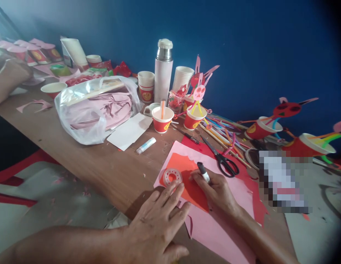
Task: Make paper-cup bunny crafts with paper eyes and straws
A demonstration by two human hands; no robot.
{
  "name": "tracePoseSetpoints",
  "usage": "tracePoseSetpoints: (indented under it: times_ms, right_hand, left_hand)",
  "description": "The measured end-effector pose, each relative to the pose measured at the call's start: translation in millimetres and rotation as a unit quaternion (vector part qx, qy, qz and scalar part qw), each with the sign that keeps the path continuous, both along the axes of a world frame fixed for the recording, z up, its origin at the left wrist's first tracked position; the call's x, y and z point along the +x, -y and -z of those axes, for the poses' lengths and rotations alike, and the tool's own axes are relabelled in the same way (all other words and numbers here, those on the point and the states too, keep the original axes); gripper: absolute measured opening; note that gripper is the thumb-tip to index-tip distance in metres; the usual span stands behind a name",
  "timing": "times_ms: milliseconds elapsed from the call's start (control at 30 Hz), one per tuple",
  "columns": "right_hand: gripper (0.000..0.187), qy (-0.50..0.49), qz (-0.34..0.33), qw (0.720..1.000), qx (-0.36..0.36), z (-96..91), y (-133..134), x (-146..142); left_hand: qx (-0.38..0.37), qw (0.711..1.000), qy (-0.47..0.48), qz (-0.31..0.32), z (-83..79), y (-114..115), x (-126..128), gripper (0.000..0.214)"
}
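My right hand (218, 190) grips a marker (204, 173) with a white barrel and a black upper end. It rests on an orange paper sheet (191, 189) with a jagged top edge; the marker's lower tip is hidden by the fingers. My left hand (162, 216) lies with fingers stretched out, its fingertips at the edge of a pale plastic ring (172, 178) with small holes around it. That ring sits flat on the orange paper. Beneath are a pink sheet (214, 234) and a red sheet (259, 205).
Black scissors (225, 163) lie right of the papers. Beyond stand paper cups (162, 123), a thermos (163, 77) and cup figures (195, 119). A glue stick (146, 145), white card (130, 132) and plastic bag (88, 117) are left. Another person's arm (11, 77) reaches in far left.
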State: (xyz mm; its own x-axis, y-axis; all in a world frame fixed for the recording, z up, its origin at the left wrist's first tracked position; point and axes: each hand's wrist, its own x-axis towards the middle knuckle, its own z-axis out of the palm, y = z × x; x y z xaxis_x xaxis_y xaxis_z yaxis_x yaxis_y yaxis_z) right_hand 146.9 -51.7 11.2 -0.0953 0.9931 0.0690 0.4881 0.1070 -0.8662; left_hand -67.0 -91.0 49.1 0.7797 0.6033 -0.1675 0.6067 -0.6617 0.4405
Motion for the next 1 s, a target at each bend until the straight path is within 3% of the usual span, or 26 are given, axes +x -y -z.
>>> tracePoseSetpoints:
  times_ms: [433, 1000]
  right_hand:
    - [0.032, 0.000, 0.017, 0.999, -0.034, -1.9, 1.2, -0.4]
    - [0.034, 0.010, 0.018, 0.999, -0.033, 1.1, 1.6, 1.5]
  left_hand:
    - [-0.006, 1.000, -0.020, 0.004, 11.9, -3.4, 2.6, 0.078]
    - [0.154, 0.988, -0.006, -0.005, 28.1, 5.5, -6.9, 0.066]
